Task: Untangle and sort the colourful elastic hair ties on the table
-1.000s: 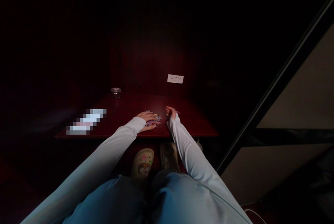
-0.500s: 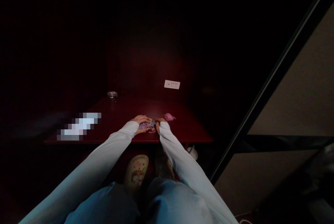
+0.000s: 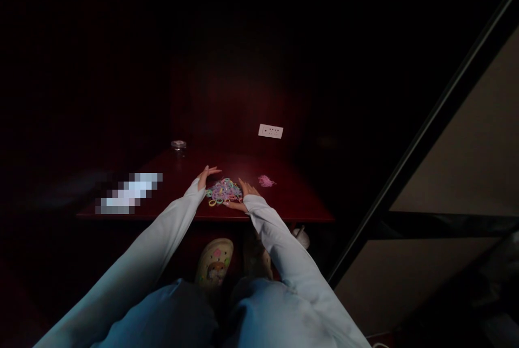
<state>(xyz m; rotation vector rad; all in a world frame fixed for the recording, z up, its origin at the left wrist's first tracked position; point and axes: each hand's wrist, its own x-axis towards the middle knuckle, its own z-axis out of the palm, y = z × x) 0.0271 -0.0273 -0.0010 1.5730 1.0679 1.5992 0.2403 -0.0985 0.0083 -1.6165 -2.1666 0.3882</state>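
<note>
A heap of small multicoloured elastic hair bands (image 3: 224, 190) lies on the dark red table (image 3: 170, 191), near its front edge. My left hand (image 3: 206, 176) is raised at the left of the heap with fingers outstretched and nothing in them. On the right side, my right hand (image 3: 245, 193) rests against the heap, its thumb and fingers apart around that edge. A smaller pile of pink bands (image 3: 266, 181) sits to the right, apart from both hands.
A clear lidded jar (image 3: 178, 148) stands at the back left. A bright pixelated patch (image 3: 132, 192) covers something on the table's left. A white power socket (image 3: 271, 131) is on the back wall. Below the table edge are a beige clog (image 3: 214, 262) and a round whitish object (image 3: 301, 238).
My left hand has lifted off the heap and moved left, leaving more bands visible. My right hand has opened, its thumb now along the heap's near side. The view has shifted slightly.
</note>
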